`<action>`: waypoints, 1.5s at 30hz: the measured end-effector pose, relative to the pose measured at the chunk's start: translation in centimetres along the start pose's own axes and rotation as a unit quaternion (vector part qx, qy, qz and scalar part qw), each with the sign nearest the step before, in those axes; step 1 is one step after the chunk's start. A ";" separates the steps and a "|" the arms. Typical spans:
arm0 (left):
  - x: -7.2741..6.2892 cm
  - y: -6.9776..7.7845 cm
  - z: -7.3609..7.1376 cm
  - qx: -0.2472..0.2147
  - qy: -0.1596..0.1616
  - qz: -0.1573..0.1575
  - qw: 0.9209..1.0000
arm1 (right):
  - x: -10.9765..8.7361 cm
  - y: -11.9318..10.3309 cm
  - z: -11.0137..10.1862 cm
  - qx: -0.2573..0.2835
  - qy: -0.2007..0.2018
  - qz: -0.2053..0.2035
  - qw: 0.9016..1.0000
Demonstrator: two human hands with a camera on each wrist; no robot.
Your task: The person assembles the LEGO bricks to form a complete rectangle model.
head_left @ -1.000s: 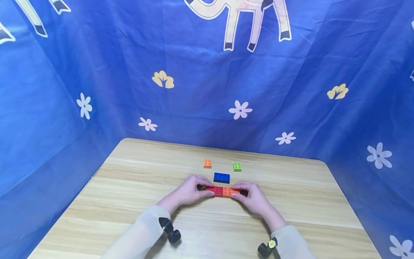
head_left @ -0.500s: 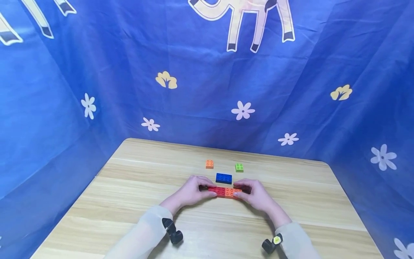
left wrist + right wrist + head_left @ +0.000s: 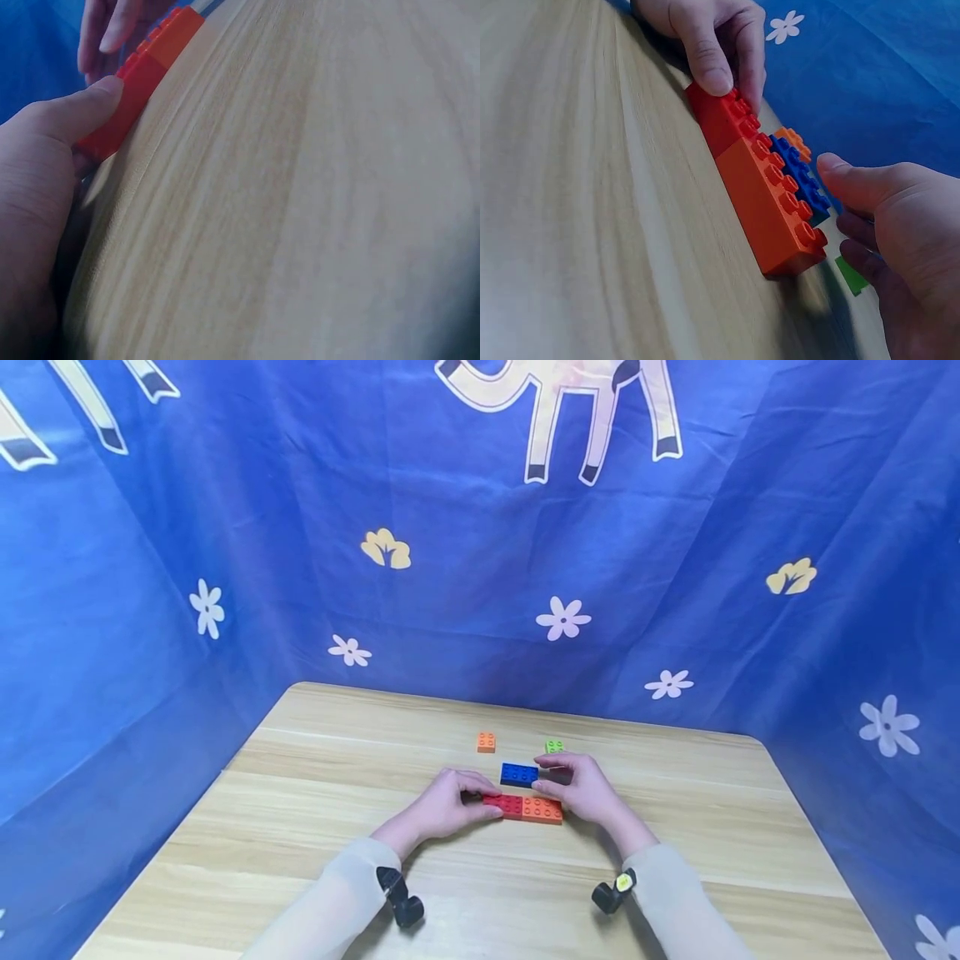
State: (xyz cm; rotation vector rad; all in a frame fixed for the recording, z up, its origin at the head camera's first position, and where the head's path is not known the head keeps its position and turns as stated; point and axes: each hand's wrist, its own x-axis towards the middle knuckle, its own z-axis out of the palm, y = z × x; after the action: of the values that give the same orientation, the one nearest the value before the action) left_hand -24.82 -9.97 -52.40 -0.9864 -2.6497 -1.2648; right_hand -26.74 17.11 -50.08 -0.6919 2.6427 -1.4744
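Note:
A red building brick (image 3: 512,808) and a long orange building brick (image 3: 542,812) lie end to end on the table. My left hand (image 3: 442,807) pinches the red brick's left end, thumb in front and fingers behind. Just behind the row sits a blue building brick (image 3: 516,775). My right hand (image 3: 587,791) is at the blue brick's right end, thumb and fingers spread apart. In the right wrist view, its thumb (image 3: 855,180) hovers close to the blue brick; whether it touches cannot be told. The long orange brick's right end (image 3: 780,247) is untouched.
Farther back on the wooden table (image 3: 337,735) are a small orange brick (image 3: 486,742) and a small green brick (image 3: 554,747), partly covered by the right hand. A blue patterned curtain (image 3: 465,593) encloses the table's back and sides.
My right hand has let go of the long orange brick and moved back to the blue brick's right end. My left hand has stayed on the red brick.

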 end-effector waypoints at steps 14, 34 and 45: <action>0.2 0.6 0.8 -0.018 -0.002 0.015 1.000 | 0.7 1.1 0.4 -0.054 -0.013 -0.015 0.998; 0.0 0.0 0.6 0.009 -0.013 -0.032 0.999 | 0.2 -0.2 -0.2 -0.030 -0.009 -0.010 0.999; 0.0 -0.2 0.1 0.003 -0.006 -0.035 0.999 | -0.5 -1.8 -0.5 0.008 -0.030 -0.008 0.999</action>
State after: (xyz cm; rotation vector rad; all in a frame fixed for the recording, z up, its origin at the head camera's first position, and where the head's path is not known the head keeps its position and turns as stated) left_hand -24.93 -9.97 -52.62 -0.9092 -2.7179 -1.2683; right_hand -25.79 16.88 -48.46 -0.7457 2.5838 -1.4522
